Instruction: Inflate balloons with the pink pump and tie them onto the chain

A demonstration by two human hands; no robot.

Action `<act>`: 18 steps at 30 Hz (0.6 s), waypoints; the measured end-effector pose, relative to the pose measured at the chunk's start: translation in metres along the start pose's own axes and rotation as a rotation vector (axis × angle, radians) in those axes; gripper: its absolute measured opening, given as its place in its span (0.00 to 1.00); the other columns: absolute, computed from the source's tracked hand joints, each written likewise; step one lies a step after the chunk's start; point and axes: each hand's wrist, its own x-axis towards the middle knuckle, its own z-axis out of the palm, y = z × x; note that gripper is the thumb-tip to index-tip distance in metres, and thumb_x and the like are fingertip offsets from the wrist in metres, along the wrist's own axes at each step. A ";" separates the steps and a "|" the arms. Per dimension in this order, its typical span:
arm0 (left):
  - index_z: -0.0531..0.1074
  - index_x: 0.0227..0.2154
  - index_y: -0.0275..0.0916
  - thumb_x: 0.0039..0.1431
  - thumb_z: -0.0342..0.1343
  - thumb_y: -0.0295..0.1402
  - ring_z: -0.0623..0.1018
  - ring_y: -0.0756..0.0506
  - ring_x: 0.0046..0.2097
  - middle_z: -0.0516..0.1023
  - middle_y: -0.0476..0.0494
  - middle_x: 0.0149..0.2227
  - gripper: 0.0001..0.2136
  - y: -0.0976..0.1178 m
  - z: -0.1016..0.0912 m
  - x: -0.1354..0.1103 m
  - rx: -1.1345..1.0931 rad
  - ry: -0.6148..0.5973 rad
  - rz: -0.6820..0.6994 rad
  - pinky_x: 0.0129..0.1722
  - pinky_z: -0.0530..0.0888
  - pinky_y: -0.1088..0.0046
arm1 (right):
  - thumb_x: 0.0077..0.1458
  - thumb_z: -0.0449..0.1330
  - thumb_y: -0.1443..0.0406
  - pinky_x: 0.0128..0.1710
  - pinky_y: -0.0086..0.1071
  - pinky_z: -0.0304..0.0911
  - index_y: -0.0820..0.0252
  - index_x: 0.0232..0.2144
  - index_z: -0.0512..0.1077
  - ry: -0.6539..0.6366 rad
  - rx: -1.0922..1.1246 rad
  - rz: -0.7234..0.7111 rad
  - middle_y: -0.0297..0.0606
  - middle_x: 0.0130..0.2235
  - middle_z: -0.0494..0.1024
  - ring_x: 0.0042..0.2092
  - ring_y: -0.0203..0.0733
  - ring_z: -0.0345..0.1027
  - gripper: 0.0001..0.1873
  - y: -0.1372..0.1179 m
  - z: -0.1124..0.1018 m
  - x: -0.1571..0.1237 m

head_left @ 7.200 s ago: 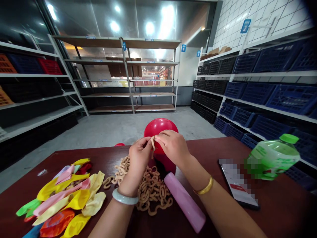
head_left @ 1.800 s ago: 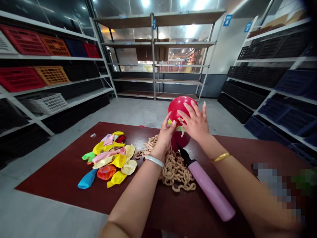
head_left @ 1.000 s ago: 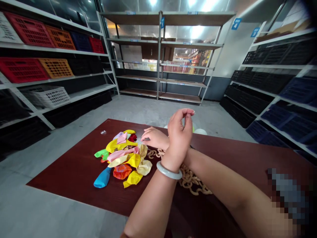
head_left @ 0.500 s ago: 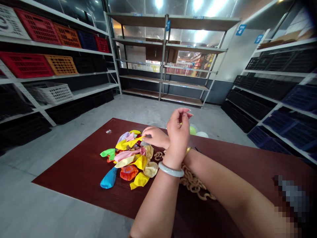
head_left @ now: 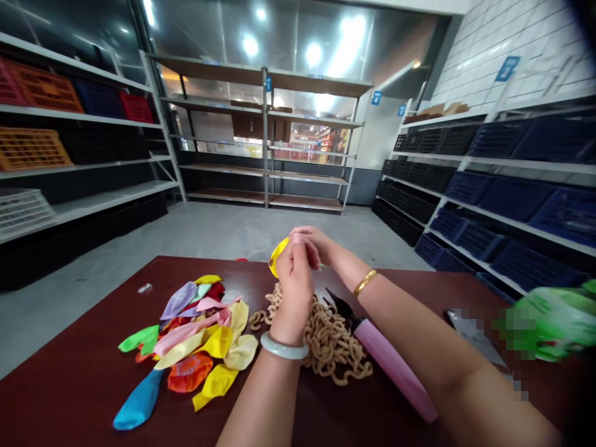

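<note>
Over the table's far side my two hands are close together around a yellow balloon (head_left: pixel 278 257), uninflated, which sticks out to the left. My left hand (head_left: pixel 297 273), with a pale bangle at the wrist, is closed on it, its thumb up. My right hand (head_left: pixel 316 243), with a gold bracelet, has its fingers curled against the left; they partly hide the balloon. To the left lies a pile of limp balloons in several colours, including a blue balloon (head_left: pixel 138 402) and an orange balloon (head_left: pixel 190 372). Below my hands are heaped tan, curved pieces (head_left: pixel 333 341).
A pink tube with a black tip (head_left: pixel 395 369) lies under my right forearm on the dark red table (head_left: pixel 93 347). At the right are a green-and-white plastic bag (head_left: pixel 559 323) and a dark flat object (head_left: pixel 475 338). Shelves with crates (head_left: pixel 516 195) stand around.
My right hand has drawn the yellow balloon from the pile, up and to the right. My left hand has lowered and met it. The view has turned right.
</note>
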 end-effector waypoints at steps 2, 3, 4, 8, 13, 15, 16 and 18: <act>0.68 0.19 0.39 0.66 0.45 0.50 0.71 0.50 0.21 0.69 0.48 0.18 0.25 -0.011 0.003 0.004 -0.071 0.018 -0.228 0.25 0.70 0.74 | 0.55 0.58 0.65 0.30 0.31 0.62 0.59 0.23 0.68 0.089 -0.133 -0.030 0.32 0.24 0.71 0.28 0.38 0.66 0.09 -0.002 -0.023 -0.005; 0.70 0.20 0.38 0.65 0.47 0.50 0.73 0.49 0.22 0.72 0.46 0.19 0.25 -0.016 0.004 0.006 -0.114 0.017 -0.365 0.25 0.71 0.74 | 0.54 0.59 0.66 0.35 0.33 0.62 0.59 0.24 0.69 0.140 -0.247 -0.069 0.34 0.28 0.73 0.33 0.40 0.67 0.07 -0.003 -0.032 -0.010; 0.72 0.23 0.36 0.64 0.48 0.51 0.76 0.48 0.24 0.75 0.43 0.21 0.24 -0.021 0.005 0.008 -0.155 0.010 -0.494 0.27 0.73 0.72 | 0.54 0.59 0.67 0.41 0.36 0.62 0.59 0.26 0.71 0.189 -0.387 -0.117 0.37 0.32 0.75 0.38 0.42 0.68 0.05 -0.003 -0.039 -0.016; 0.75 0.31 0.32 0.64 0.49 0.49 0.81 0.44 0.31 0.80 0.36 0.29 0.23 -0.035 0.010 0.010 -0.262 0.009 -0.762 0.35 0.77 0.68 | 0.58 0.59 0.67 0.52 0.44 0.55 0.59 0.33 0.75 0.299 -1.002 -0.327 0.43 0.45 0.76 0.48 0.49 0.65 0.05 -0.002 -0.051 -0.049; 0.74 0.33 0.33 0.62 0.56 0.43 0.80 0.47 0.29 0.79 0.40 0.30 0.15 -0.039 0.019 -0.001 -0.477 -0.057 -0.831 0.31 0.76 0.72 | 0.62 0.56 0.67 0.58 0.46 0.52 0.58 0.37 0.77 0.340 -1.174 -0.417 0.41 0.49 0.76 0.51 0.49 0.64 0.08 0.006 -0.042 -0.087; 0.74 0.32 0.33 0.58 0.62 0.38 0.78 0.49 0.28 0.79 0.43 0.29 0.11 -0.040 0.023 -0.006 -0.505 -0.057 -0.803 0.29 0.75 0.75 | 0.62 0.56 0.67 0.61 0.46 0.49 0.57 0.38 0.76 0.336 -1.165 -0.420 0.41 0.50 0.76 0.52 0.49 0.64 0.09 0.008 -0.039 -0.098; 0.74 0.32 0.33 0.56 0.64 0.35 0.78 0.50 0.27 0.79 0.44 0.29 0.09 -0.041 0.024 -0.007 -0.508 -0.041 -0.772 0.29 0.75 0.77 | 0.62 0.56 0.67 0.61 0.46 0.49 0.56 0.40 0.76 0.330 -1.146 -0.414 0.40 0.51 0.76 0.53 0.48 0.64 0.08 0.008 -0.037 -0.103; 0.74 0.32 0.34 0.54 0.64 0.29 0.79 0.51 0.29 0.80 0.45 0.30 0.06 -0.042 0.025 -0.009 -0.518 0.008 -0.700 0.31 0.76 0.77 | 0.62 0.59 0.63 0.61 0.47 0.50 0.55 0.46 0.74 0.331 -1.082 -0.362 0.41 0.53 0.75 0.54 0.49 0.64 0.11 0.007 -0.037 -0.116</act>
